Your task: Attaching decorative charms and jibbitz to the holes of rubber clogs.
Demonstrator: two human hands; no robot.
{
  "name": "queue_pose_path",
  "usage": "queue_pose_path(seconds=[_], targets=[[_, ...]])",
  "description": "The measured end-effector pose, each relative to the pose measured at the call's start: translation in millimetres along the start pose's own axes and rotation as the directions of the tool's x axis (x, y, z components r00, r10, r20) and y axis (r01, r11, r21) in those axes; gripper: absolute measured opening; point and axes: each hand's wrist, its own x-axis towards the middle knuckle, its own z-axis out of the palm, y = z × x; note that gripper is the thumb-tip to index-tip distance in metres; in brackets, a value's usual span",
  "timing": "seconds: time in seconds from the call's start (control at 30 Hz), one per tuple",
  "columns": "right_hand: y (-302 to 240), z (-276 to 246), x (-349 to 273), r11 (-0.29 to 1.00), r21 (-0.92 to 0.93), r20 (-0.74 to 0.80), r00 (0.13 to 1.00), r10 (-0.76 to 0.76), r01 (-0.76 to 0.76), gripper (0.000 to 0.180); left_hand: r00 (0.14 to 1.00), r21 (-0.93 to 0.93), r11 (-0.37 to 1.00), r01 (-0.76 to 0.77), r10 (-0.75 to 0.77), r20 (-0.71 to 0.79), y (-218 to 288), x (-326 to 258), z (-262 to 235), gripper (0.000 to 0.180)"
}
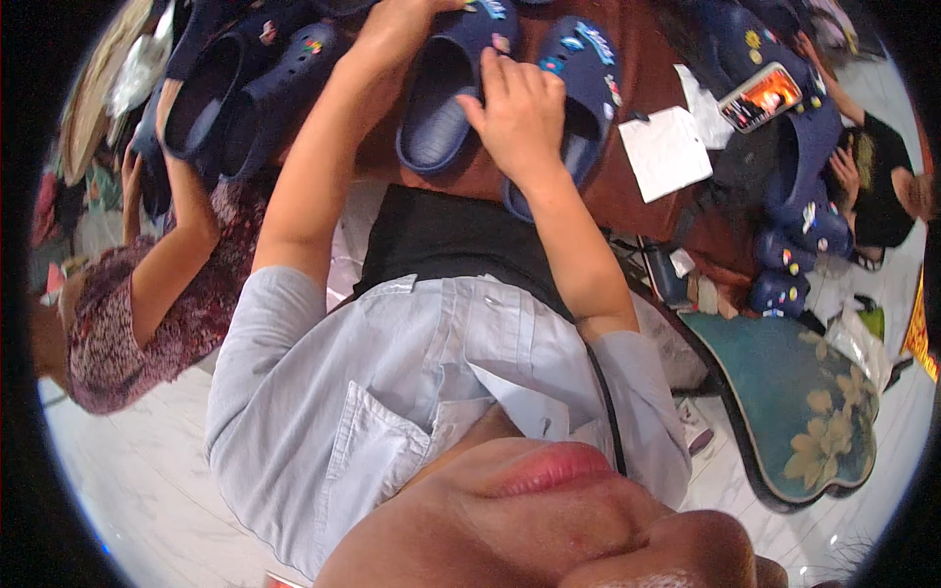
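A pair of dark blue clogs stands on the brown-covered table before me. Small coloured charms sit on the toes of the left clog (437, 108) and the right clog (585, 103). My left hand (400, 22) reaches to the toe of the left clog, at the picture's top edge; its fingers are mostly cut off. My right hand (521, 113) lies across the gap between the two clogs, palm down. Its fingers are apart, with the thumb spread over the left clog's opening and a fingertip by a pink charm. Nothing shows in its grasp.
More blue clogs (250, 103) stand to the left, by a person in a patterned top (147, 294). A white paper card (665, 157) and a phone (760, 96) lie on the right. A teal floral chair (799, 412) is at lower right; another person (882, 186) works at far right.
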Motion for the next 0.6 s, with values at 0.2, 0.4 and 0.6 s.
queue_pose_path(seconds=[0.2,0.4,0.6], targets=[[5.4,0.7,-2.6,0.999,-0.025,-0.042,0.999,0.021,-0.022,0.066,0.996,0.008,0.998,0.054,-0.055,0.072,26.6,11.9,-12.1,0.023],[-1.0,-4.1,-1.6,0.999,0.011,-0.001,0.999,0.041,-0.041,0.064,0.947,0.199,0.980,-0.028,-0.038,0.320,-45.0,-7.8,14.9,0.035],[2.4,1.0,-2.3,1.000,0.014,-0.085,0.996,-0.008,0.009,0.065,0.981,0.301,0.954,-0.008,-0.051,0.188,-55.6,-14.1,32.3,0.053]])
